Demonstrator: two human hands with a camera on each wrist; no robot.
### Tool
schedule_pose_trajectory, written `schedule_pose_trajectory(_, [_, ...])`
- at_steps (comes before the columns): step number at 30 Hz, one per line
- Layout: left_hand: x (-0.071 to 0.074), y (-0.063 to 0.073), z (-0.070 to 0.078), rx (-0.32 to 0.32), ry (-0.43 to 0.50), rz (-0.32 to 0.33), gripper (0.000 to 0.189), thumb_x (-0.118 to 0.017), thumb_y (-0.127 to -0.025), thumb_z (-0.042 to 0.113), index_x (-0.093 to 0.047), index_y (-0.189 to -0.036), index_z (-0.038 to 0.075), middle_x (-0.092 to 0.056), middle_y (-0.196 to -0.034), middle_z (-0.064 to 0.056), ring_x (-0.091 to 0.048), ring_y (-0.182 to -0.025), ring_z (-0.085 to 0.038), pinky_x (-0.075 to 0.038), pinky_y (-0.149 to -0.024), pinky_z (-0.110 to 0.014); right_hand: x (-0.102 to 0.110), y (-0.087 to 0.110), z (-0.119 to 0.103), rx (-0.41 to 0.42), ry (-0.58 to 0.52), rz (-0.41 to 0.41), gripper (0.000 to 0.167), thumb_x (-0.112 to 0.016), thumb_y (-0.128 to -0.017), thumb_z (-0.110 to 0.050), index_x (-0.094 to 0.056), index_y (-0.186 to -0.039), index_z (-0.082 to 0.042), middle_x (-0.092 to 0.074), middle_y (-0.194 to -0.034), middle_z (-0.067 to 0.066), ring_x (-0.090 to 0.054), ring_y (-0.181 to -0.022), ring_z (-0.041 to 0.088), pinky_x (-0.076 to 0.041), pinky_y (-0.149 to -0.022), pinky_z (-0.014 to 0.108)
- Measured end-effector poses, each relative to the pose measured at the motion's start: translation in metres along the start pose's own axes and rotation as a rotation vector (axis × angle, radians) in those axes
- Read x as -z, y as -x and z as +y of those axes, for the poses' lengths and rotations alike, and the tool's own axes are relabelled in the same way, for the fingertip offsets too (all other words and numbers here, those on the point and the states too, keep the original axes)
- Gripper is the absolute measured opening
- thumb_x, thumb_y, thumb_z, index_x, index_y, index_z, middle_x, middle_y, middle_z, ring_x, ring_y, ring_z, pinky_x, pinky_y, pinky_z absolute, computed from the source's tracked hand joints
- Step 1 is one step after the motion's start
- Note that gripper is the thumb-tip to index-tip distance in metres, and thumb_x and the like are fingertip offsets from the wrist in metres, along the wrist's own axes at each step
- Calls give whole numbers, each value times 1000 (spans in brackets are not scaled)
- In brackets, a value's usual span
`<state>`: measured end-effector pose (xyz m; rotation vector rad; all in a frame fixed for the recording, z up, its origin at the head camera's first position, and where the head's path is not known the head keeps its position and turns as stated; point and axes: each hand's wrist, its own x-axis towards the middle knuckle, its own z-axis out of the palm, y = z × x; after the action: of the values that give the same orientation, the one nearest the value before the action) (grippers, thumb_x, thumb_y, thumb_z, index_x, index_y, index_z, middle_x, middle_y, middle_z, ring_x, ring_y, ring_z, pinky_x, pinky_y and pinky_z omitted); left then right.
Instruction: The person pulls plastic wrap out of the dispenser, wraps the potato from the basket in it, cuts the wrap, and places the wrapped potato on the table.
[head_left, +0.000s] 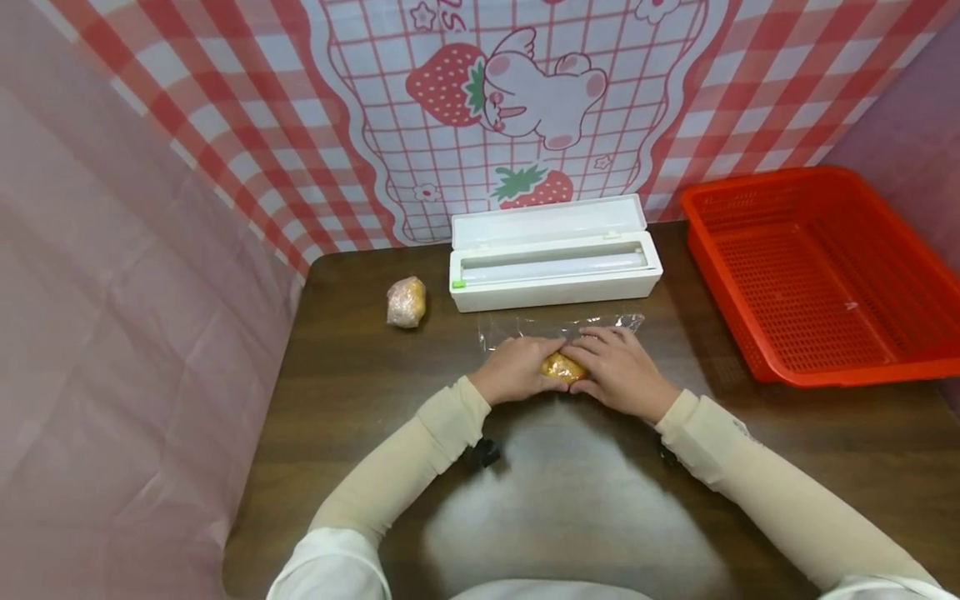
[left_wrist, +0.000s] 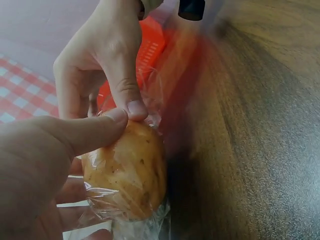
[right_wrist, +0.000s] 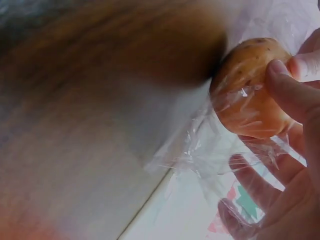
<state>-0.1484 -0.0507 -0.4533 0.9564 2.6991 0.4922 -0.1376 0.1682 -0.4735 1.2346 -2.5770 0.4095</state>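
Observation:
Between both hands lies a yellow-brown potato [head_left: 562,367], partly covered by clear plastic wrap [head_left: 495,332] that spreads out behind it on the table. My left hand [head_left: 521,370] grips the potato from the left, its thumb pressing on the skin in the left wrist view. From the other side my right hand [head_left: 622,371] holds it, thumb on the potato [right_wrist: 247,102]. The two thumbs meet on top of it. Loose film [right_wrist: 192,142] hangs off the potato and runs over the right fingers in the right wrist view.
A second potato [head_left: 406,302], wrapped in film, sits at the back left. Behind the hands stands a white wrap dispenser box [head_left: 555,292], lid up, with a roll inside. A red plastic basket [head_left: 731,308] is at the right. Checked cloth [head_left: 255,125] hangs behind the table.

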Motion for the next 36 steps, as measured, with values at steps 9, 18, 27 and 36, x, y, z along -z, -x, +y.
schedule_pose_trajectory(9, [5,0,-1,12,84,-50,75,-67,-94,51,-45,-152,9,-65,-132,-8,-65,-101,-15,-51,-88,-33,7,-9,0,-71,-114,-119,54,-87,-79,-34,-71,-122,-6,-70,-112,9,-63,-106,31,-43,-91,58])
schedule_pose_trajectory(18, [-12,27,19,-120,-592,460,49,-67,-94,46,-67,-129,13,-66,-128,-8,-54,-128,-30,-35,-105,-65,-3,-16,13,-193,-264,-161,50,-83,-77,-29,-71,-119,-4,-72,-102,7,-62,-87,23,-48,-72,43])
schedule_pose_trajectory(27, [-35,29,19,-177,-652,499,63,-82,-80,46,-63,-130,13,-61,-132,-10,-53,-127,-31,-34,-104,-68,-4,-21,24,-271,-388,-218,50,-82,-77,-29,-72,-117,-1,-72,-105,10,-62,-89,22,-48,-71,37])
schedule_pose_trajectory(36, [-36,20,13,-150,-632,427,69,-83,-78,51,-59,-132,16,-62,-129,-7,-56,-124,-28,-33,-104,-70,1,-23,26,-323,-441,-329,45,-73,-80,-22,-72,-120,-2,-70,-109,11,-59,-97,27,-48,-81,43])
